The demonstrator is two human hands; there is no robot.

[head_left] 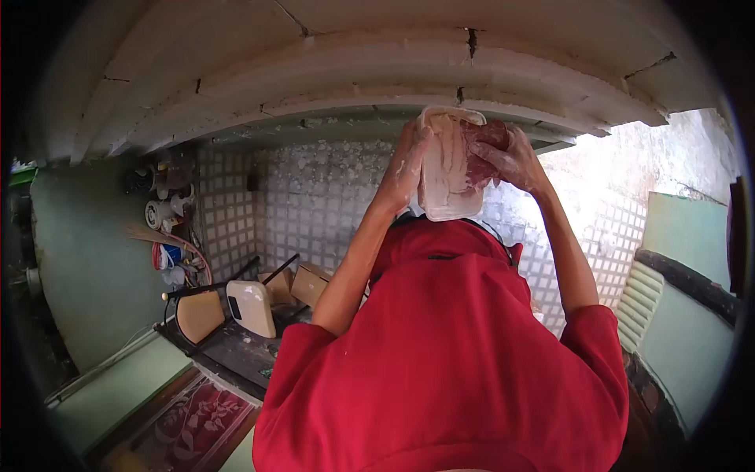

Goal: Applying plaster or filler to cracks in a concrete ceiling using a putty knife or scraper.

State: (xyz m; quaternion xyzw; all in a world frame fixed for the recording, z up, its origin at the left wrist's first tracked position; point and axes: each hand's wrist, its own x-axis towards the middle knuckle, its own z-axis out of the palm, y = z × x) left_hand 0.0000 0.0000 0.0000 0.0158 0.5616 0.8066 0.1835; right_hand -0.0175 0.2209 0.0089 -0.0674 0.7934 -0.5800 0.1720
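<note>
In front of my red shirt, my left hand [405, 165] is closed on the left side of a pale rectangular plastic container [440, 204], raised at chest height. Beige paste [447, 145] coats its inside. At the container's right side, my right hand [515, 161] has its fingers curled round a reddish-brown flat piece [484, 138], which lies against the paste; exactly what the piece is, I cannot make out. Both hands are smeared with pale powder or paste.
Cracked pale ridged surface [354, 59] spans above. Below lies a spattered tiled floor [299, 181]. At lower left are chairs [197, 311], cardboard boxes [311, 283], a dark table [220, 354] and a broom among clutter [169, 240]. Green panels [684, 228] stand at the right.
</note>
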